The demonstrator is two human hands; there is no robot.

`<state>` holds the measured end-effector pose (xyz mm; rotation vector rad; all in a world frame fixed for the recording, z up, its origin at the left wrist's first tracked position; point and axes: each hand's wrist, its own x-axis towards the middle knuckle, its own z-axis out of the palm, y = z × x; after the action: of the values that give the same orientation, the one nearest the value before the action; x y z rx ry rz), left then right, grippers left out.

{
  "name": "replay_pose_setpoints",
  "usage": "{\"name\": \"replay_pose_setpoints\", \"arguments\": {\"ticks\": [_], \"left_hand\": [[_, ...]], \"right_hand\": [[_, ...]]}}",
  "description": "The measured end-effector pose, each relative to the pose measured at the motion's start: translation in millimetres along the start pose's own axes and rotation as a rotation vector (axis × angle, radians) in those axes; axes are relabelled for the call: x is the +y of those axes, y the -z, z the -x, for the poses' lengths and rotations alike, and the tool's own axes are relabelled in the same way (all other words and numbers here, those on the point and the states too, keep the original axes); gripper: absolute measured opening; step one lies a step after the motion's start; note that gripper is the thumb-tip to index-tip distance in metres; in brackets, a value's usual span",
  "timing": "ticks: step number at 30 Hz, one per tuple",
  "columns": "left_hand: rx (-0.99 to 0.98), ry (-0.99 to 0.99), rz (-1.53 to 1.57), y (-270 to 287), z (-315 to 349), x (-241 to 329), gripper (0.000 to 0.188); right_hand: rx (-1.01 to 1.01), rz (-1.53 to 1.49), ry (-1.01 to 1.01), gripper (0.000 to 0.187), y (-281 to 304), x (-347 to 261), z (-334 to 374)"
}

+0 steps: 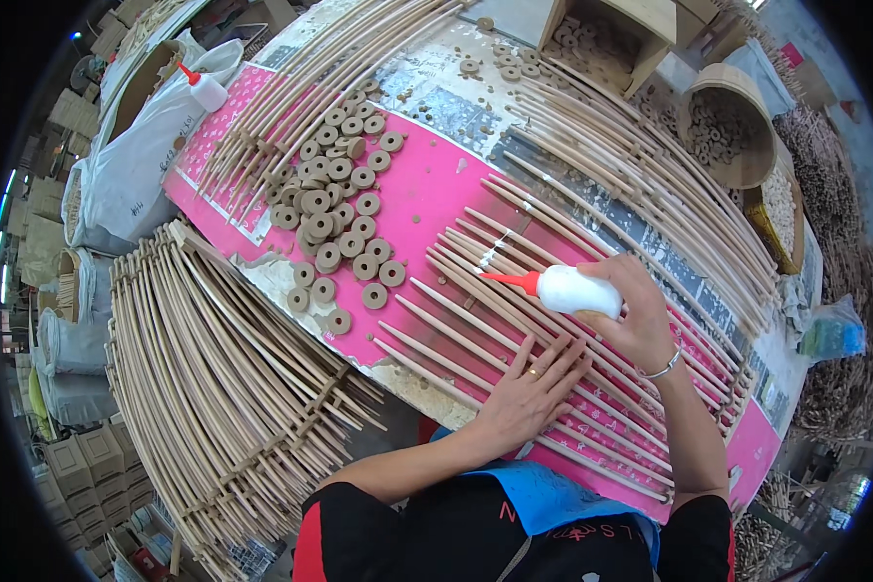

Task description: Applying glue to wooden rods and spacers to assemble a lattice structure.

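My right hand (638, 315) is closed around a white squeeze bottle (565, 289) with a red nozzle. The bottle lies nearly level, and its tip points left over a row of slim wooden rods (446, 316) with tapered ends. White glue-like smears (496, 252) show on a few rods just beyond the nozzle. My left hand (532, 396) rests flat on the nearer rods, fingers stretched out, holding nothing. Left of the rods, small round wooden rings (367, 267) with centre holes are heaped on the pink sheet (422, 179).
More rod bundles lie at the back (330, 82) and right (650, 184). Stacked rod frames (213, 369) stand left of the table. A second red-tipped bottle (207, 92) sits at far left. A wooden box (653, 21) and a round tub (759, 160) contain rings.
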<state>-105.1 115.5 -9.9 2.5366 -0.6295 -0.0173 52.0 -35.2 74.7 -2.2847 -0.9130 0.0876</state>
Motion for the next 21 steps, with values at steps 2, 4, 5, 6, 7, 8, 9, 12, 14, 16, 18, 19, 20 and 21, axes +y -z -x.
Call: {"name": "replay_pose_setpoints", "arguments": {"ticks": [2, 4, 5, 6, 7, 8, 9, 12, 14, 16, 18, 19, 20, 21], "left_hand": [[-0.004, -0.006, -0.009, -1.1, 1.0, -1.5, 0.077], [-0.012, -0.015, -0.019, -2.3, 1.0, -2.7, 0.076], [-0.006, -0.02, -0.006, -3.0, 1.1, -3.1, 0.076], [-0.01, -0.019, 0.008, -3.4, 1.3, -3.7, 0.076], [0.001, -0.023, 0.005, -3.9, 1.4, -4.1, 0.076], [0.003, -0.024, 0.014, -4.4, 1.3, -4.3, 0.075], [0.006, -0.024, 0.023, -4.7, 1.4, -4.5, 0.075], [-0.009, -0.022, 0.031, -5.0, 1.6, -4.9, 0.075], [0.006, -0.024, 0.035, -4.8, 1.6, -5.0, 0.075], [0.019, -0.028, 0.04, -4.7, 1.8, -5.2, 0.075], [0.015, -0.032, 0.02, -5.0, 2.1, -5.6, 0.075], [0.015, -0.03, 0.022, -5.4, 2.3, -6.0, 0.075], [0.019, -0.043, 0.017, -6.0, 2.4, -6.4, 0.074], [0.024, -0.056, 0.011, -6.7, 2.6, -6.6, 0.073]], "right_hand": [[0.008, 0.023, 0.003, 0.051, 1.6, -2.4, 1.9], [-0.004, -0.021, -0.026, 0.05, 1.2, -3.9, 3.3], [-0.005, -0.02, -0.021, 0.05, -0.1, -4.2, 3.6], [0.001, -0.022, -0.018, 0.051, -2.6, -4.2, 3.3], [0.008, -0.024, -0.014, 0.051, -5.2, -3.9, 2.9], [0.007, -0.025, -0.013, 0.051, -7.7, -3.5, 2.4], [0.012, -0.028, -0.009, 0.052, -10.5, -3.0, 1.8], [0.004, -0.036, -0.023, 0.053, -12.7, -2.1, 2.1], [-0.007, -0.041, -0.041, 0.053, -11.1, -2.4, 3.1], [-0.022, -0.016, -0.046, 0.053, -8.2, -3.8, 5.1], [-0.017, -0.022, -0.043, 0.053, -7.2, -5.7, 6.6], [-0.017, -0.028, -0.064, 0.053, -7.2, -6.5, 7.1], [-0.012, -0.028, -0.053, 0.053, -7.9, -7.0, 7.3], [-0.015, -0.031, -0.042, 0.053, -8.9, -7.3, 7.3]]}}
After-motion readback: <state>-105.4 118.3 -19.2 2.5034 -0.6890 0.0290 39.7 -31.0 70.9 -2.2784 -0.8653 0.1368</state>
